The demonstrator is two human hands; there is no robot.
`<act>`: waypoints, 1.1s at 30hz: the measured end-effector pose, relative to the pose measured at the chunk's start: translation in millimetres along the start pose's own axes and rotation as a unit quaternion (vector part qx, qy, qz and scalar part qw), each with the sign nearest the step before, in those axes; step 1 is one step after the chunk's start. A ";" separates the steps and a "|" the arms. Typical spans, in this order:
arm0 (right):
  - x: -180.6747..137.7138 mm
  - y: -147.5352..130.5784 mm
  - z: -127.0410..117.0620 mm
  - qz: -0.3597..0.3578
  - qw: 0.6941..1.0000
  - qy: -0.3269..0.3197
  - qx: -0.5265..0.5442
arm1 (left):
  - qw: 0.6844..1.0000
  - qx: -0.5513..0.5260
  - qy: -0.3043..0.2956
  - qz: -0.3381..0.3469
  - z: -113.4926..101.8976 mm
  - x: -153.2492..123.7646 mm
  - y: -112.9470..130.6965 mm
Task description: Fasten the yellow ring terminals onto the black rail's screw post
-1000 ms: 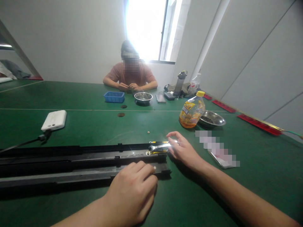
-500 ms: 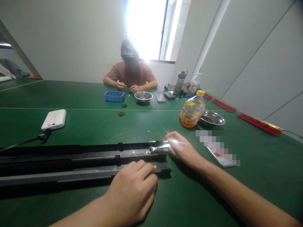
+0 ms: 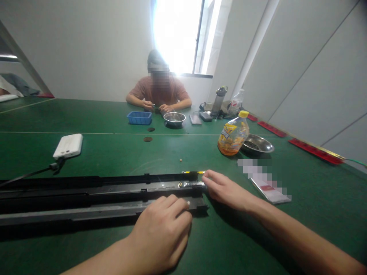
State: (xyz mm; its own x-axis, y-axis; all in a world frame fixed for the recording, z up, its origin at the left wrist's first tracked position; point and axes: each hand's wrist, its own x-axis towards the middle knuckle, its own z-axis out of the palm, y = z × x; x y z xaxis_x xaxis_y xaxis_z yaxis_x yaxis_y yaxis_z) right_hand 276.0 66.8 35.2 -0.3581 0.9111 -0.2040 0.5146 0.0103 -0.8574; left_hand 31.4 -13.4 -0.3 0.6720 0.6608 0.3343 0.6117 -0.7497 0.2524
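My left hand (image 3: 166,229) is closed over the right end of the near black channel piece (image 3: 111,210), its fingertips hidden behind the knuckles. My right hand (image 3: 222,190) has its fingers closed at the right end of the far black channel piece (image 3: 126,188). A shiny wrench (image 3: 192,184) lies low in that channel, its far end covered by the right hand. Just left of its jaw is a brass nut (image 3: 180,184). A short yellow-and-black cable (image 3: 193,172) with a ring end runs along the channel's far edge, close to the right fingertips.
Beyond the channels lies a loose brass nut (image 3: 181,160). A white power bank (image 3: 68,146) with a cable stands left. To the right are an orange drink bottle (image 3: 233,134), a steel bowl (image 3: 262,145) and a phone (image 3: 269,189). Opposite, a person (image 3: 159,89) sits by a blue tray (image 3: 139,118).
My right hand has come down slightly toward me, and the wrench has swung from a raised slant to nearly level along the channel. My left hand stays in place.
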 end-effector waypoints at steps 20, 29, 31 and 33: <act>9.5 4.3 -24.9 0.065 0.996 -0.043 0.053 | 1.000 0.006 -0.007 -0.005 0.4 -2.1 -2.1; 23.0 6.6 -22.8 0.011 1.000 -0.002 -0.012 | 1.000 0.006 -0.012 -0.004 0.3 -0.4 -1.7; 26.7 6.6 -24.8 0.007 1.000 -0.004 -0.008 | 1.000 0.011 -0.009 -0.004 -0.1 -0.7 -1.8; 29.9 5.4 -27.4 -0.003 1.000 -0.018 -0.014 | 1.000 0.014 -0.006 -0.004 -0.4 -1.2 -1.8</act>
State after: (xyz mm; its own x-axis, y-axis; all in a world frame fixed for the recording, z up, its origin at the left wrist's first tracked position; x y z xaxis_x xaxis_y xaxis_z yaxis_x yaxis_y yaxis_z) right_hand 289.3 105.4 37.4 -0.3896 0.8953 -0.2160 0.5330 0.0280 -0.8456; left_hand 29.3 -12.9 -0.8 0.6727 0.6666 0.3210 0.6278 -0.7439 0.2292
